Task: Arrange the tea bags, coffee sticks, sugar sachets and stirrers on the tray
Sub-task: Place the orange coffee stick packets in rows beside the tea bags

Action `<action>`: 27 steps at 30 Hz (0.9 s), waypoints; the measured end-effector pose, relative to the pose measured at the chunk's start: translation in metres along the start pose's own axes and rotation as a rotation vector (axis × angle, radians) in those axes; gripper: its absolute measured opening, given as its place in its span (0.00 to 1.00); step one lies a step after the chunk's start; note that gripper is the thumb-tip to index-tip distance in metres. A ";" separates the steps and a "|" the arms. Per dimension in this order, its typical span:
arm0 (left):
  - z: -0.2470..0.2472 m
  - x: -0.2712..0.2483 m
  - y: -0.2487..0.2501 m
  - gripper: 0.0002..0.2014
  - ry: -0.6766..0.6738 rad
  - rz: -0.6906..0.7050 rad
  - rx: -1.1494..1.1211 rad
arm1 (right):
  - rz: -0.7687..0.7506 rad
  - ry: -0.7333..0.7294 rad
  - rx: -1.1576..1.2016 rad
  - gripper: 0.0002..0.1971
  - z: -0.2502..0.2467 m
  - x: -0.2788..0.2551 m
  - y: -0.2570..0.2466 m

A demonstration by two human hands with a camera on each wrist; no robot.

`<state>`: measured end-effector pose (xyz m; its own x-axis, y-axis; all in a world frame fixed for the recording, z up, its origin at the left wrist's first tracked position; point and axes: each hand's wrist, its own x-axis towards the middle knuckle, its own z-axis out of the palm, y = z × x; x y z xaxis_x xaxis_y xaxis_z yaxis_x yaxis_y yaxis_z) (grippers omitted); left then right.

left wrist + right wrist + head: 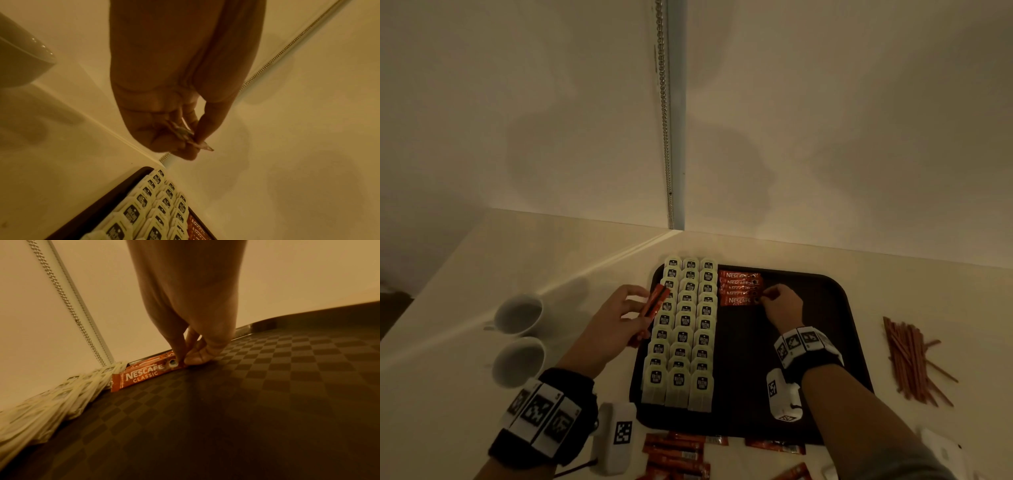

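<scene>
Where tea bags [685,329] fill the tray's [825,308] left side, coffee sticks [739,287] stacked at its far edge, right hand [782,305] pinching the nearest stick's end; left hand [619,315] gripping spare sticks [652,308]. Beyond: stirrers [909,359] right, cups [518,313] left, loose sticks [678,452] along the table's near edge.

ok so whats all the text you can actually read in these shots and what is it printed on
"NESCAFE": coffee sticks laid on the tray, head view.
"NESCAFE CLASSIC": nearest coffee stick, whose end the right hand pinches.
Dark labels on the tea bags: print too small and blurred to read.
Square coded markers on the wrist bands: patterns, not words.
Coffee sticks held by the left hand: no legible text.
</scene>
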<state>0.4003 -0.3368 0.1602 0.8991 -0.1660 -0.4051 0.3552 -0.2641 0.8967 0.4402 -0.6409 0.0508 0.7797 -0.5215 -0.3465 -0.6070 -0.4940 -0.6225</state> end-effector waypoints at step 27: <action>0.019 -0.012 0.035 0.11 0.194 0.485 -0.259 | -0.538 -0.596 0.795 0.10 -0.026 -0.136 -0.106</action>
<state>0.3968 -0.3622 0.1935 0.9963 -0.0269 0.0811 -0.0799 0.0434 0.9959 0.3947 -0.5362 0.1820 0.9883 0.1458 -0.0456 -0.0662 0.1401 -0.9879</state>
